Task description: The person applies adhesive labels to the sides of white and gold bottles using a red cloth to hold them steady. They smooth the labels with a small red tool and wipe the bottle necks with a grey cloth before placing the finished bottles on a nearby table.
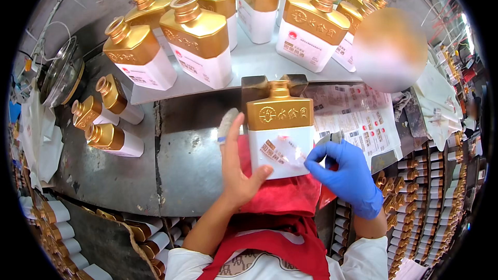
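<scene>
In front of me a bottle point(280, 140) stands upright, with a gold embossed top and a white lower body. A thin, clear, shiny label film point(288, 150) with brown print lies across its white front. My right hand point(345, 168), in a blue glove, pinches the film's right edge near the bottle's lower right side. My left hand point(238, 161) is bare apart from a pale cover on one finger. Its fingers stretch up beside the bottle's left side, and the thumb rests against the lower front. Under the bottle lies a red cloth point(290, 194).
Several similar bottles point(199, 46) stand on a raised grey shelf point(223, 93) behind. Three smaller bottles point(116, 140) lie at the left. Printed label sheets point(358, 116) lie right of the bottle. A dark block point(254, 85) sits behind it. Rows of bottles point(415, 202) fill the lower right.
</scene>
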Demonstrator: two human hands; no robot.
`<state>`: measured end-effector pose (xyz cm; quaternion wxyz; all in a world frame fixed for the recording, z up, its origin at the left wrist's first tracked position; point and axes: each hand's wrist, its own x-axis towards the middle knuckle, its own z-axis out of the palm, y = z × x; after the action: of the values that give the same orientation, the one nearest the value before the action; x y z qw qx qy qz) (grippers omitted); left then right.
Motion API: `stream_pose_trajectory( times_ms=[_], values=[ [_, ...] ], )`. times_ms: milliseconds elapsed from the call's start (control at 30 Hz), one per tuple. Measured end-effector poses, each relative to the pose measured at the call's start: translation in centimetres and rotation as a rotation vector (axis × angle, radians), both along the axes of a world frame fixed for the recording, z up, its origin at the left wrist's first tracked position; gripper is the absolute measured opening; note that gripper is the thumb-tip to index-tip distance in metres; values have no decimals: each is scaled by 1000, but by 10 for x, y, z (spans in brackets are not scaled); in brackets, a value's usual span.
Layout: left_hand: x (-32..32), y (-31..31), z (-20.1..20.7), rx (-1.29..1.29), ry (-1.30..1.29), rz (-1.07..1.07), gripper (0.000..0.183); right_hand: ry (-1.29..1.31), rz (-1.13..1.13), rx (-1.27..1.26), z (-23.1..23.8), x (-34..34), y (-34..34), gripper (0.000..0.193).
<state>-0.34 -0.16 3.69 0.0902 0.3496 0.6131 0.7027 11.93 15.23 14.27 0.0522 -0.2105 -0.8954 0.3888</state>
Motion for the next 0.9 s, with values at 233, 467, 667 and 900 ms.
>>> stream_pose_trajectory(
  times_ms=[233,467,667,900],
  values=[
    [-18,-14,66,-195,349,-539,44,37,536,330,50,1,-7,13],
    [-11,-18,53,-275,299,-169,22,-150,51,-20,16,-8,9,10],
    [-1,-6,39,-435,429,260,23,-23,8,136,-17,-15,17,10],
    [-1,-5,3,-102,-155,212,60,74,-229,42,-32,-12,19,16]
  ],
)
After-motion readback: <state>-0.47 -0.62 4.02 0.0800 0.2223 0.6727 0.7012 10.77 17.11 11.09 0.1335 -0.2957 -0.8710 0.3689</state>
